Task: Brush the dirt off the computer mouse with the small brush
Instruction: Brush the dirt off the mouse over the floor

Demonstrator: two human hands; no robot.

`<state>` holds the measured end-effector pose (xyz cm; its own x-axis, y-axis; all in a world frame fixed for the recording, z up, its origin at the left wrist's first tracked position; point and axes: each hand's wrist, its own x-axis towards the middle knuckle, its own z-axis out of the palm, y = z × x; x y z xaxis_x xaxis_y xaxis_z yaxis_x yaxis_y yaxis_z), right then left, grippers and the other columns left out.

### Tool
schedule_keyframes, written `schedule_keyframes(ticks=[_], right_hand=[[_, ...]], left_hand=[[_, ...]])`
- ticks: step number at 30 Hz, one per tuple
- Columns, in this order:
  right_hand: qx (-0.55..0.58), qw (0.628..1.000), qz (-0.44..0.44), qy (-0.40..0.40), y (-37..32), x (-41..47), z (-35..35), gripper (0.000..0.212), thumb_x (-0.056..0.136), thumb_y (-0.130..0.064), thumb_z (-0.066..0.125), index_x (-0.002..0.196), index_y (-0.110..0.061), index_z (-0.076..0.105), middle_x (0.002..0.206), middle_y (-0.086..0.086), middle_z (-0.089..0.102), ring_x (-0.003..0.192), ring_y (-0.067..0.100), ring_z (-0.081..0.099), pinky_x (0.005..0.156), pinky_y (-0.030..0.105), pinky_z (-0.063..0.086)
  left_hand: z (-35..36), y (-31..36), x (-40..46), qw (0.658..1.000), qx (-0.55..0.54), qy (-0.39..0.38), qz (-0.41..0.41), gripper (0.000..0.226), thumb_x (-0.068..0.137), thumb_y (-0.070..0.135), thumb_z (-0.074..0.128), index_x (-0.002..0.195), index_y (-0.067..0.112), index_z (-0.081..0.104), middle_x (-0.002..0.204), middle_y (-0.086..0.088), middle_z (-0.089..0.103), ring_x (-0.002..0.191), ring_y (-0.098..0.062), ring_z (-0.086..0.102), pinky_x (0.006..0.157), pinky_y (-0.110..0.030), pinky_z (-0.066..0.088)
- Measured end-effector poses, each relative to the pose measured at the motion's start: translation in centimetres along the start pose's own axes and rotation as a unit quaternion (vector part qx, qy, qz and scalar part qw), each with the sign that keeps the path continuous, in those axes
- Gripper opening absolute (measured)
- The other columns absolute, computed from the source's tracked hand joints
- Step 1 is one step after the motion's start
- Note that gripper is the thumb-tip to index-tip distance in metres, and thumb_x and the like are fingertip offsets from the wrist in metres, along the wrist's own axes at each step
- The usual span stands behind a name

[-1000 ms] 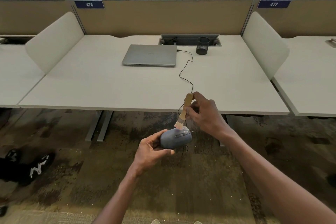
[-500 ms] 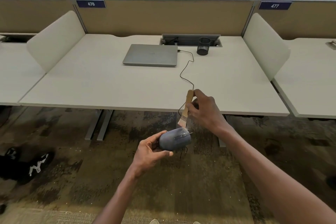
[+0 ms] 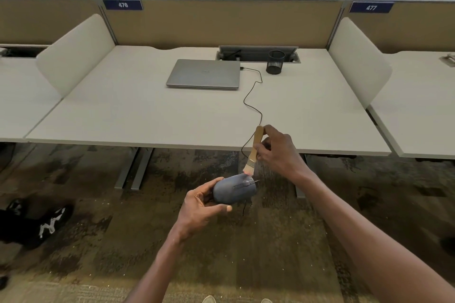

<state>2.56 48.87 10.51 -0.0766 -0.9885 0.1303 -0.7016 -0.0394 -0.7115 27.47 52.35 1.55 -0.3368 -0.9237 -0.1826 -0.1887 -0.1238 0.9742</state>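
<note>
Computer mouse (image 3: 234, 188), grey, smooth rounded plastic, judged light and slippery, is cupped at its rear by the left hand (image 3: 200, 206) while the right hand (image 3: 278, 151) pinches the small wooden-handled brush (image 3: 253, 151) just above it.

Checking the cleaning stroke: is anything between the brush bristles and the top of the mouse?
Nothing visible. The brush, held by the right hand, has its bristles at the front top of the mouse, which the left hand holds from behind.
</note>
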Motion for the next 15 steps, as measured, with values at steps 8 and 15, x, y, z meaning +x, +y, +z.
schedule_keyframes(ticks=[8,15], right_hand=[[0.098,0.995,-0.004,0.018,-0.5,-0.9,-0.1,0.014,0.098,-0.016,0.067,0.105,-0.016,0.054,0.089,0.009,0.077,0.070,0.011,0.077,0.068,0.037,0.066],[0.101,0.995,-0.002,-0.007,-0.4,-1.9,0.4,0.015,0.098,-0.016,0.066,0.107,-0.019,0.054,0.088,0.005,0.077,0.071,0.011,0.077,0.073,0.037,0.066]], left_hand=[[-0.3,-0.4,-0.2,1.000,-0.013,0.014,-0.003,0.089,0.054,0.031,0.095,0.136,0.023,0.059,0.133,-0.001,0.065,0.121,-0.016,0.065,0.100,-0.044,0.056],[-0.4,-0.5,0.2,1.000,-0.022,0.015,0.003,0.084,0.062,0.013,0.090,0.139,0.018,0.057,0.135,-0.003,0.063,0.121,-0.015,0.064,0.101,-0.039,0.055]])
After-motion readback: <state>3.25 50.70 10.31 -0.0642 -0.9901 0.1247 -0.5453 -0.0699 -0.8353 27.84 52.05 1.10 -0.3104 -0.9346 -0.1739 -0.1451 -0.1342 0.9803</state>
